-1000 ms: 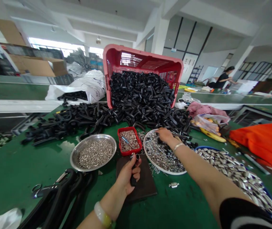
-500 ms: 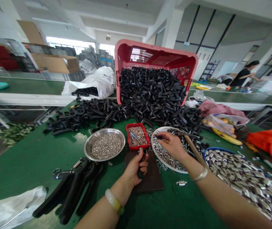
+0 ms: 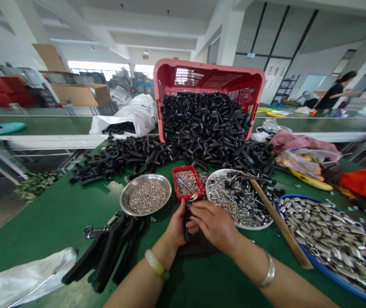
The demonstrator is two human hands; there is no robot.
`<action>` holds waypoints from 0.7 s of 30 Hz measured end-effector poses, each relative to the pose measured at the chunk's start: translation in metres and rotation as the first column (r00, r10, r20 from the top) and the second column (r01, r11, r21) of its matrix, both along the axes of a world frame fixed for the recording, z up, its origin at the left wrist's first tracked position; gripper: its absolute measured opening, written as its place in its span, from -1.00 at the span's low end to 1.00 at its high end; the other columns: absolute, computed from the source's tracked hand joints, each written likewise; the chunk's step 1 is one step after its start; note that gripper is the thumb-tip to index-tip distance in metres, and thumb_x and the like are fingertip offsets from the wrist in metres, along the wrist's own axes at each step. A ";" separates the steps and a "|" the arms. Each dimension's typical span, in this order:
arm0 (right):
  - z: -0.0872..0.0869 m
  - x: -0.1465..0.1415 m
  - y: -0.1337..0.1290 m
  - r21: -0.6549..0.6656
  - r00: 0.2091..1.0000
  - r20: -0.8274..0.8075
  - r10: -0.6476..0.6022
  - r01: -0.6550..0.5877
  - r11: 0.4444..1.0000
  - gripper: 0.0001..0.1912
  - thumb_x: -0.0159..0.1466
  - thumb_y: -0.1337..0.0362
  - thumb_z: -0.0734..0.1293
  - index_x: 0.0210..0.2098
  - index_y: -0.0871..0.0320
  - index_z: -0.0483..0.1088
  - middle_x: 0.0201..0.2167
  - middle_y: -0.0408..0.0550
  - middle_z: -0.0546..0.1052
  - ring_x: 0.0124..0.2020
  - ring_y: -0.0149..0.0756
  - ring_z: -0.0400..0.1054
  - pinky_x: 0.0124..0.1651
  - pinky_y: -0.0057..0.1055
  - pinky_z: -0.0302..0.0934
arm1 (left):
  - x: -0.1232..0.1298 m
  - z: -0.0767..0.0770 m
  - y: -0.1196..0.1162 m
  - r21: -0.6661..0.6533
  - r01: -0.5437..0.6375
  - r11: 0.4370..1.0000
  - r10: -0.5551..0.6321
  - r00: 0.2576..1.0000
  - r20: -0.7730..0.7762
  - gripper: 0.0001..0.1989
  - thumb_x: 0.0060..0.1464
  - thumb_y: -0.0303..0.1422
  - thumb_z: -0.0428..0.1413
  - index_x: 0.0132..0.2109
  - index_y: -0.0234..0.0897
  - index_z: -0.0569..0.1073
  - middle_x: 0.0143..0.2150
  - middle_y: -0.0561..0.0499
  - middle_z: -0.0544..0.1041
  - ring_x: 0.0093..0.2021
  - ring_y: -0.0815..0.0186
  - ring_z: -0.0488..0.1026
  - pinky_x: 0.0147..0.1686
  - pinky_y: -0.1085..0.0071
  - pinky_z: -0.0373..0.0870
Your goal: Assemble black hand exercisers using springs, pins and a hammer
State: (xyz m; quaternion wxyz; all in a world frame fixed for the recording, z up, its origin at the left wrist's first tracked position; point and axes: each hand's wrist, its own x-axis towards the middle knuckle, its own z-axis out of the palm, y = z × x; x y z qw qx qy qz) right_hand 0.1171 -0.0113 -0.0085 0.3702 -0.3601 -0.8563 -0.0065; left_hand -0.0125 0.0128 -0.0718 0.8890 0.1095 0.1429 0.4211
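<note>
My left hand (image 3: 176, 224) is shut around a black plastic handle piece (image 3: 187, 222), which stands upright above a dark board (image 3: 200, 248). My right hand (image 3: 213, 224) is pinching a small metal part (image 3: 194, 198) at the top of that piece; the fingers hide most of it. To the left sits a steel plate of small silver rings (image 3: 146, 194). A red tray of metal parts (image 3: 187, 182) stands just beyond my hands. A round white plate (image 3: 239, 199) holding bolts and black pieces lies to their right.
A tipped pink crate (image 3: 208, 79) spills a large heap of black curved parts (image 3: 202, 128) across the green table (image 3: 41, 239). A wooden handle (image 3: 279, 224) lies beside a blue-rimmed tray of silver pieces (image 3: 333, 244). Assembled black clamps (image 3: 105, 252) lie at left. A co-worker (image 3: 337, 92) stands far back.
My right hand has moved left from over the white plate to the black piece in my left hand. The wooden handle now shows fully at the plate's right side.
</note>
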 end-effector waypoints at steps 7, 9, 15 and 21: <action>-0.011 -0.004 -0.026 0.152 0.997 0.057 0.054 -0.062 0.987 -0.61 0.19 0.44 0.18 0.00 0.10 0.27 -0.22 0.02 0.48 -0.17 -0.28 0.33 -0.11 -0.31 0.29 | -0.005 0.013 -0.004 0.126 -0.108 0.986 0.129 0.977 -0.168 -0.50 -0.10 0.06 0.02 -0.53 -0.37 0.32 -0.62 0.06 0.29 -0.60 0.47 0.26 -0.59 0.56 0.18; -0.014 -0.006 -0.027 0.151 0.998 0.057 -0.003 -0.006 0.989 -0.64 0.18 0.42 0.20 -0.02 0.14 0.28 -0.25 0.06 0.47 -0.18 -0.24 0.33 -0.13 -0.28 0.29 | -0.004 0.011 -0.005 0.084 -0.127 0.988 0.141 0.971 -0.195 -0.52 -0.12 0.05 0.05 -0.49 -0.38 0.35 -0.59 0.05 0.32 -0.56 0.45 0.29 -0.58 0.56 0.18; -0.015 -0.005 -0.022 0.028 0.956 0.132 -0.262 0.261 0.965 -0.79 0.23 0.30 0.13 -0.25 0.22 0.34 -0.41 0.14 0.46 -0.35 -0.16 0.35 -0.33 -0.26 0.26 | 0.005 0.000 -0.002 0.163 -0.174 0.971 0.214 0.937 -0.277 -0.57 -0.17 -0.01 0.14 -0.40 -0.35 0.33 -0.62 0.14 0.28 -0.68 0.56 0.12 -0.68 0.61 0.03; -0.018 0.016 0.005 -0.348 0.914 0.272 -0.301 0.385 0.855 -0.56 0.28 0.08 -0.01 -0.44 0.20 0.33 -0.51 0.08 0.46 -0.46 -0.27 0.35 -0.40 -0.41 0.18 | 0.014 -0.004 0.000 0.321 -0.152 0.935 0.278 0.876 -0.395 -0.63 -0.15 -0.11 0.17 -0.40 -0.29 0.23 -0.63 0.17 0.27 -0.67 0.55 0.12 -0.62 0.57 0.12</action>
